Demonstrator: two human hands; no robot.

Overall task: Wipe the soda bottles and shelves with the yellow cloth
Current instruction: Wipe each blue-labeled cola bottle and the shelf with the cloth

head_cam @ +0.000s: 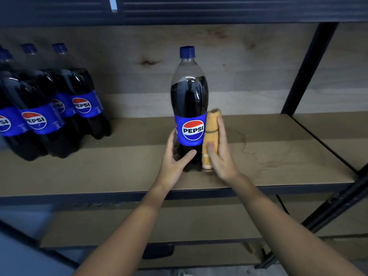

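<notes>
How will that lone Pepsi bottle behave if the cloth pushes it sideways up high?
The bottle looks nearly full, so probably heavy and steady low down. It stands tall on a narrow base, so a push near the cap could tip it. The left hand gripping its base should brace it against the cloth.

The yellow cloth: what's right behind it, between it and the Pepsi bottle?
The yellow cloth lies pressed against the right side of the standing bottle, held there by the right hand. The bottle surface under it is covered, so I can't see it.

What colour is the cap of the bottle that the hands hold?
Blue. The cap of the Pepsi bottle shows clearly in the head view.
</notes>
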